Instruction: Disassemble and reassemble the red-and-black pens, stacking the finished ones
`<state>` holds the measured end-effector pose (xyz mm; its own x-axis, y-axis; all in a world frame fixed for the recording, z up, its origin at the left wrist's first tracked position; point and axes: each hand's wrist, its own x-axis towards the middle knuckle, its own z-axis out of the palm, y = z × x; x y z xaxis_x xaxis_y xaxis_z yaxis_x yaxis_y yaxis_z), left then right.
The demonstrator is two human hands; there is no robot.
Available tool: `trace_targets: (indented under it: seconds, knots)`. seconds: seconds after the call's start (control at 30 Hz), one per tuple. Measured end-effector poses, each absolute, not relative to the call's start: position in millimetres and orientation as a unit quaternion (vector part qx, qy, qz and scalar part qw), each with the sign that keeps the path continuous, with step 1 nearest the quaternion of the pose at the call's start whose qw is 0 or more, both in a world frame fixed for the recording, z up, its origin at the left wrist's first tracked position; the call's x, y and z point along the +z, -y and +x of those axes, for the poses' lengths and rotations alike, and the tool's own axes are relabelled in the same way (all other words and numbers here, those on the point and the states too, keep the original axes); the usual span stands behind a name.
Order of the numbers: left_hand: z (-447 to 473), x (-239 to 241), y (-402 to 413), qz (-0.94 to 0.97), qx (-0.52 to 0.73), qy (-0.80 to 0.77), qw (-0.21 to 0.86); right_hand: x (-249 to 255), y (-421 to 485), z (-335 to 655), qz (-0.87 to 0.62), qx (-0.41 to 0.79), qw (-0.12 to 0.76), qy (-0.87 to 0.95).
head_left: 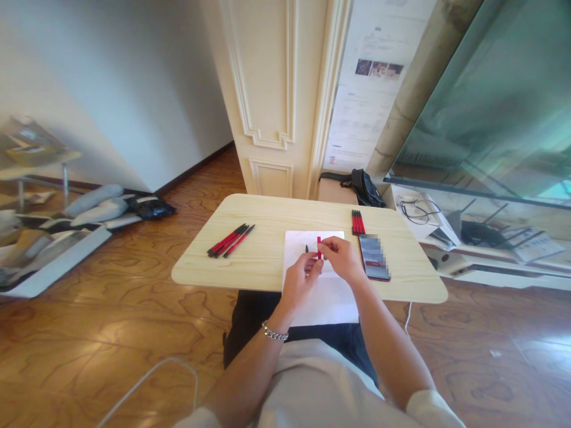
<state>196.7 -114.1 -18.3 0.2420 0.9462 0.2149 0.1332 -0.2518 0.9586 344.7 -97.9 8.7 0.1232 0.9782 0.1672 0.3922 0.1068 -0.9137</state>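
Note:
Both my hands meet above a white sheet of paper (328,303) on the table. My right hand (341,255) is closed, pinching a short red pen barrel (319,242) that stands roughly upright. Just left of it, my left hand (303,276) is closed with thumb and fingers curled at the barrel's lower end. A dark pen part (307,249) sticks up from behind the left fingers; the rest of it is hidden. To the left lies a group of red and black pens (229,241). More red and black pens (357,222) lie side by side at the right.
A phone (373,255) lies on the pale wooden table (196,261), right of the paper. Behind the table are a black bag (366,187), a panelled door (267,89) and a large screen (499,107). A white cable (151,368) runs near the floor at left.

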Motion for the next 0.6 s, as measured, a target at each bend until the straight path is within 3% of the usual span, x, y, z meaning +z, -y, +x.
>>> trace_targets:
  seconds: [0.1, 0.2, 0.4, 0.6]
  knots:
    - [200, -20, 114, 0.618, 0.474, -0.401, 0.482, 10, 100, 343, -0.548, 0.361, 0.464, 0.595]
    - [197, -22, 114, 0.590, 0.485, -0.394, 0.511, 5, 91, 355, -0.592, 0.324, 0.442, 0.591]
    - [191, -23, 115, 0.572, 0.490, -0.400, 0.522, -21, 79, 370, -0.719, 0.181, 0.269, 0.615]
    - [189, -25, 116, 0.589, 0.480, -0.402, 0.511, -27, 80, 360, -0.738, 0.130, 0.212, 0.627]
